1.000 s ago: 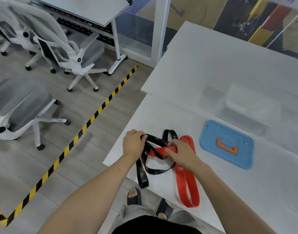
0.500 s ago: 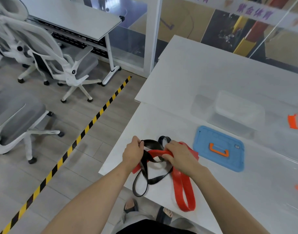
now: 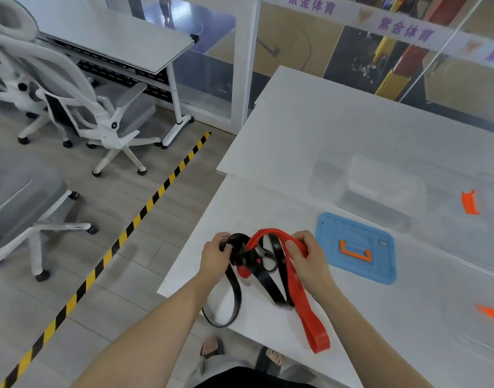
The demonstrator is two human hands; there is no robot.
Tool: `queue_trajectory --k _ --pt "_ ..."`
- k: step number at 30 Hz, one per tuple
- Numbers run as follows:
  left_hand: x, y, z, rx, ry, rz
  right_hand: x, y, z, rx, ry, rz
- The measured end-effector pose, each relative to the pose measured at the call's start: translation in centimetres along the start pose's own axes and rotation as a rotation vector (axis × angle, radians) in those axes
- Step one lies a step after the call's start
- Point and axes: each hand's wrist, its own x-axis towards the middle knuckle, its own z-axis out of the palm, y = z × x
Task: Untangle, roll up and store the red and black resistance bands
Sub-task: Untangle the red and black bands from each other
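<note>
A black resistance band (image 3: pixel 235 292) and a red resistance band (image 3: pixel 310 317) are knotted together near the white table's (image 3: pixel 296 141) left front corner. My left hand (image 3: pixel 215 257) grips the black band at the knot's left side. My right hand (image 3: pixel 310 261) holds the red band's upper loop, lifted just off the table. The black band's long loop hangs over the table's front edge. The red band's tail lies on the tabletop toward me.
A blue lid with an orange handle (image 3: pixel 356 247) lies right of my hands. Behind it stands a clear plastic box (image 3: pixel 380 189). Orange clips (image 3: pixel 469 203) show at the far right. Office chairs (image 3: pixel 80 107) and yellow-black floor tape (image 3: pixel 134 219) are on the left.
Both hands have lifted and pulled the bands apart; the red loop now arches up between them and the black loop hangs lower over the edge. The camera view has tilted up.
</note>
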Motion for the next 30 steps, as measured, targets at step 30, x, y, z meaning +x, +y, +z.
queue_trajectory --k 30 --pt "-1.4 -1.6 0.3 0.289 -0.127 0.012 -3.2 1.2 -3.9 -0.046 -0.056 0.083"
